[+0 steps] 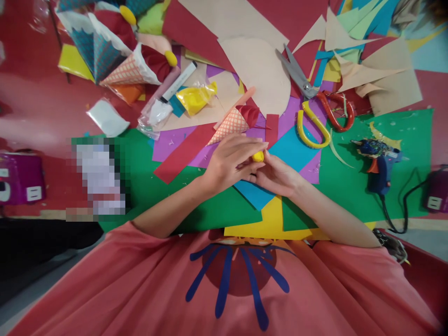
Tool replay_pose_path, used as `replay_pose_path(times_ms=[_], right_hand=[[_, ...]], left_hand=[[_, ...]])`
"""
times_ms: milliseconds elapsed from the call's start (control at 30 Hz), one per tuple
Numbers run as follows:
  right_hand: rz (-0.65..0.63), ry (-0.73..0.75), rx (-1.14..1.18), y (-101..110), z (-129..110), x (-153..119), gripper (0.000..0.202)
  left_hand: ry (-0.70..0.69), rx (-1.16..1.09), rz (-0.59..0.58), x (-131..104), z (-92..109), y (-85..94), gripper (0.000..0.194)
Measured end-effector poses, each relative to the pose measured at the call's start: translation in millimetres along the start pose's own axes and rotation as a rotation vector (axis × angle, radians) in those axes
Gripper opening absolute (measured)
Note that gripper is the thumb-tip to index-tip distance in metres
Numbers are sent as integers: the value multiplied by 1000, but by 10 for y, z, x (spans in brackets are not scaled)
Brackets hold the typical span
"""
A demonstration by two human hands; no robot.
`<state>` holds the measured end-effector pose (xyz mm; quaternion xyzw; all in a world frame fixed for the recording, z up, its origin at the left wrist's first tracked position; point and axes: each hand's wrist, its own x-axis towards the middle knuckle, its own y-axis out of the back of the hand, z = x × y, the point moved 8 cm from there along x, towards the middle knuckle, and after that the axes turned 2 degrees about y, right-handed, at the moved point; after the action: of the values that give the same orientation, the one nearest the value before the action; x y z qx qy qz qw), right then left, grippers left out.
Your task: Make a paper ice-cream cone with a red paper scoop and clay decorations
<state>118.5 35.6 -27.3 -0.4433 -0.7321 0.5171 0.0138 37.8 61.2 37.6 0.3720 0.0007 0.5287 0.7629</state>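
A small lump of yellow modelling clay (258,156) is pinched between the fingers of both my hands. My left hand (229,161) curls over it from the left, and my right hand (278,173) meets it from the right with the thumb and fingertips closed. Just beyond my left fingers lies a small paper cone (231,125) with an orange grid pattern and a dark red top. Farther back is an opened packet of yellow clay (196,99) in clear wrap. My palms and some fingertips are hidden.
Open scissors (306,88) with red and yellow handles lie beyond my right hand. A glue gun (381,168) with its cord rests at the right. Decorated cones (136,67), a marker (179,81) and a white packet (108,116) are at the back left. Coloured sheets (196,207) and paper scraps overlap.
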Motion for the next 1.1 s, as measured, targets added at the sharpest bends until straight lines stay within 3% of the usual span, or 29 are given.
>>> replay_pose_path(times_ms=[200,367,600,800,933,1100], right_hand=[[-8,12,-19,2,-88,-21,32],[-1,53,-105,0,-175,-63,26],[-104,35,-22,-73,-105,-67,27],[-77,37,-7,-82,-98,-62,29],[-113,26,50,-108,-82,-60,25],[-135,7,65,-81,-20,-56,27]], left_hand=[[-88,42,92,-12,28,72,28],[-112,43,77,-12,42,43,47],[-147,65,0,4,92,4,30],[-73,78,-20,25,64,6,47],[-97,-2,11,41,115,52,34],[-40,-9,-32,52,71,34,27]])
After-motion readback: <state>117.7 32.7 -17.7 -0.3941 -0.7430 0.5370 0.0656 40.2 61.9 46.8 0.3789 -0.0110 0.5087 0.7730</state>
